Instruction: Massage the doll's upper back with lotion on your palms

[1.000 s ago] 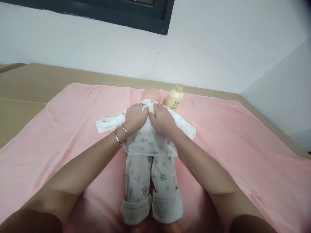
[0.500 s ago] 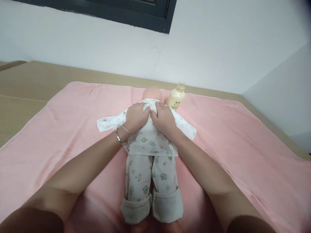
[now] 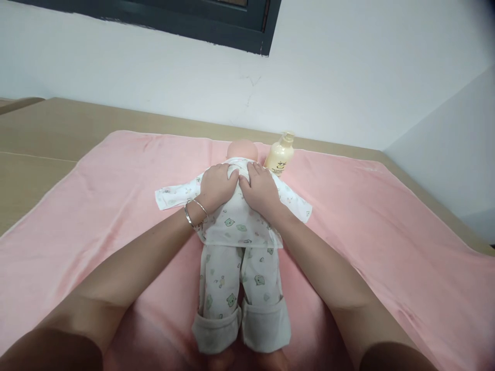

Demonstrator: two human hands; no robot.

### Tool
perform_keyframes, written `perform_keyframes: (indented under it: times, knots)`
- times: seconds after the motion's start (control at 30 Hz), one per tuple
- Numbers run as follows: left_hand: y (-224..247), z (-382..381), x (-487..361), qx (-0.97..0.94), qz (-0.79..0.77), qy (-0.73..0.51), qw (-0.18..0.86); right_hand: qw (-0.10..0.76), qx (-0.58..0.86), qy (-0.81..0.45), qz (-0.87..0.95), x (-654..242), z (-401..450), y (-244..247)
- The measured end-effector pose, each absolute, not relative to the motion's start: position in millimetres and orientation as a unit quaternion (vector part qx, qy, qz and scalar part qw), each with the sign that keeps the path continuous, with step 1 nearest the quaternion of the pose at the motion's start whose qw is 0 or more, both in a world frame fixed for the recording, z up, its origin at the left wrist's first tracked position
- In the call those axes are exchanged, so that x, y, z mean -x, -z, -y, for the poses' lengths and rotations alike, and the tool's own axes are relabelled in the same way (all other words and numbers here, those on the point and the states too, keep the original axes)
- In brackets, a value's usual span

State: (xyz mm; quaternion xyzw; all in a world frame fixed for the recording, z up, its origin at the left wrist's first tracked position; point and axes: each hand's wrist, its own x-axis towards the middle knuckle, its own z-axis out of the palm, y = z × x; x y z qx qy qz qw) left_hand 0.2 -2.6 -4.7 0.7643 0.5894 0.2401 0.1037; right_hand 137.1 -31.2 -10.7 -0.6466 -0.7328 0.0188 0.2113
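Observation:
A baby doll (image 3: 242, 149) lies on a pink cloth with its head toward the wall, its face not visible. It wears a white printed top (image 3: 242, 226) with sleeves spread sideways and matching trousers (image 3: 222, 281) with turned-up cuffs. Flat on the upper left of the top rests my left hand (image 3: 218, 184), bracelets at its wrist. My right hand (image 3: 261, 188) lies on the upper right, its thumb close to the left thumb. Both hands are open, fingers toward the doll's shoulders.
Beyond my right hand, a pale yellow pump bottle (image 3: 280, 154) stands beside the doll's head. The pink cloth (image 3: 359, 216) covers much of the wooden table (image 3: 38, 126). Behind it rises a white wall (image 3: 328, 77) with a dark frame (image 3: 232, 26).

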Motion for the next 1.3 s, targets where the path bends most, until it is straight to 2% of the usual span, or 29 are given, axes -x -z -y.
perform_keyframes:
  times: [0.27,0.4,0.53,0.67,0.77,1.03,1.3]
  knots:
    - [6,2,1,-0.769,-0.586,-0.236,0.098,0.208,0.645,-0.016,0.735,-136,31,11]
    - [2,4,1,-0.776,-0.582,-0.224,0.091,0.188,0.639,-0.055,0.744,-143,26,6]
    - [-1,17,-2,-0.803,-0.566,-0.185,0.03,0.164,0.627,-0.105,0.754,-154,18,2]
    - [-1,29,-5,-0.822,-0.545,-0.162,-0.036,0.164,0.639,-0.08,0.747,-155,17,2]
    - [-2,28,-4,-0.819,-0.548,-0.169,-0.015,0.148,0.653,-0.049,0.741,-148,25,0]
    - [-3,-1,7,-0.794,-0.55,-0.213,0.147,0.088,0.656,0.096,0.743,-122,65,-6]
    - [3,18,-2,-0.818,-0.538,-0.199,0.031,0.109,0.652,-0.016,0.75,-145,34,-10]
